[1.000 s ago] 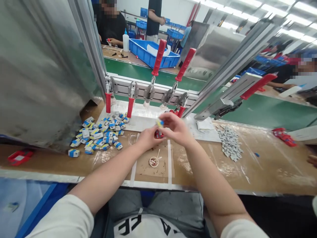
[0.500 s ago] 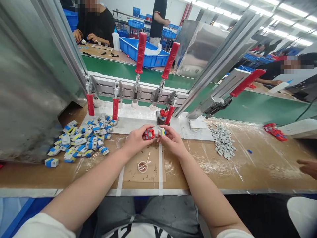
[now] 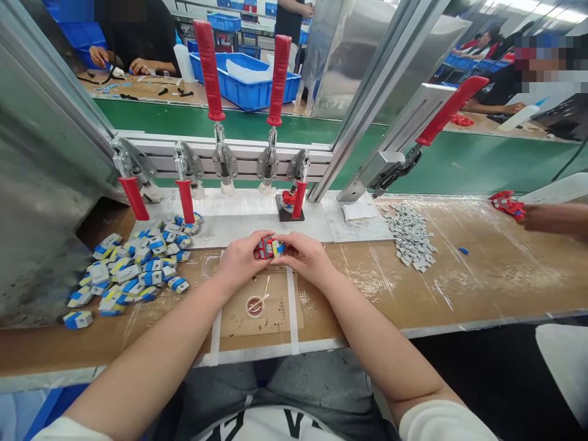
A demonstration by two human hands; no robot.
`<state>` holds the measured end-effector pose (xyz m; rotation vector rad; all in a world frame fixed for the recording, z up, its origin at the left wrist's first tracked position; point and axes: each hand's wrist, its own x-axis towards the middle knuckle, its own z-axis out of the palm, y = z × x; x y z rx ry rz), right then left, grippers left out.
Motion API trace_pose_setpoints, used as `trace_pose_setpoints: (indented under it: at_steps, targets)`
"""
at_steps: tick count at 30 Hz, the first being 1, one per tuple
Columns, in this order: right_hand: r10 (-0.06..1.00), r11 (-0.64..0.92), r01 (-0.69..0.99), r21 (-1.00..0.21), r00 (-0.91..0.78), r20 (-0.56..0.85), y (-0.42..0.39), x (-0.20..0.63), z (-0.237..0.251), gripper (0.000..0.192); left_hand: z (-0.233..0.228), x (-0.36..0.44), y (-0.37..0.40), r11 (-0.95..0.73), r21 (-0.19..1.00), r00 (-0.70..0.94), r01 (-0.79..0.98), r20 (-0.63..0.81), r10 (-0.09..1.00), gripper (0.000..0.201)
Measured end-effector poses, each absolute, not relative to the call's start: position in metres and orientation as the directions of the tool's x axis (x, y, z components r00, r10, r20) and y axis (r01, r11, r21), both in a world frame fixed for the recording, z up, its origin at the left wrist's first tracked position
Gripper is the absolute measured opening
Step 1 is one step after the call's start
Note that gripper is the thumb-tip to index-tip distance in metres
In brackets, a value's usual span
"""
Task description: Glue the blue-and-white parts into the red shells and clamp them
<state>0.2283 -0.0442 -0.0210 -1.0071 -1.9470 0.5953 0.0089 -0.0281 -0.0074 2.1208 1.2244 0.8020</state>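
Red piece point(image 3: 265, 248), pinched in left hand point(image 3: 241, 258), meets yellow-blue block point(image 3: 278, 248) pinched in right hand point(image 3: 307, 260).

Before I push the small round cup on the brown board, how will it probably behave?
The small round cup should slide rather than roll, since it seems to stand upright on the flat brown board. It is probably light, being small and thin-rimmed. The thin stick reaching past its rim could catch a finger, perhaps tipping out the reddish contents.
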Motion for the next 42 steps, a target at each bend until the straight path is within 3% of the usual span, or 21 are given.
trace_pose_setpoints:
  at_steps: [11,16,19,22,24,26,29,31,37,42]
  targets:
    - [0.848,0.530,0.409,-0.743,-0.272,0.454,-0.044,0.221,-0.033,0.045,0.003,0.012,-0.035,-0.416,0.584,0.411,0.697,0.150,0.899,0.045]
    - [0.891,0.450,0.333,-0.828,-0.106,0.442,-0.052,0.219,-0.018,0.045,0.037,0.023,-0.036,-0.495,0.323,0.460,0.807,0.183,0.869,0.055]
    - [0.935,0.341,0.143,-0.929,0.050,0.351,-0.053,0.227,-0.010,0.054,0.062,0.043,-0.033,-0.553,0.124,0.530,0.824,0.179,0.829,0.045]
    - [0.940,0.284,-0.087,-0.955,0.219,0.260,-0.051,0.249,-0.006,0.064,0.078,0.077,-0.027,-0.651,0.040,0.633,0.758,0.196,0.749,0.042]
    - [0.928,0.272,-0.192,-0.943,0.312,0.204,-0.048,0.270,-0.004,0.069,0.081,0.104,-0.021,-0.725,0.095,0.696,0.682,0.221,0.683,0.055]
    - [0.914,0.275,-0.265,-0.924,0.370,0.165,-0.046,0.293,-0.004,0.069,0.078,0.133,-0.013,-0.777,0.240,0.735,0.581,0.254,0.628,0.063]
    - [0.885,0.325,-0.328,-0.887,0.436,0.163,-0.039,0.324,-0.010,0.063,0.067,0.178,0.001,-0.752,0.518,0.730,0.407,0.311,0.609,0.049]
    - [0.860,0.336,-0.327,-0.883,0.489,0.146,-0.032,0.341,-0.017,0.061,0.055,0.207,0.010,-0.681,0.649,0.675,0.340,0.335,0.657,0.045]
    - [0.873,0.101,0.062,-0.993,0.473,0.118,-0.017,0.380,-0.034,0.040,0.019,0.262,0.038,-0.367,0.903,0.449,0.223,0.239,0.861,0.038]
    - [0.857,0.018,0.267,-0.963,0.492,0.153,-0.012,0.396,-0.032,0.032,0.005,0.275,0.057,-0.270,0.953,0.457,0.139,0.180,0.871,0.037]
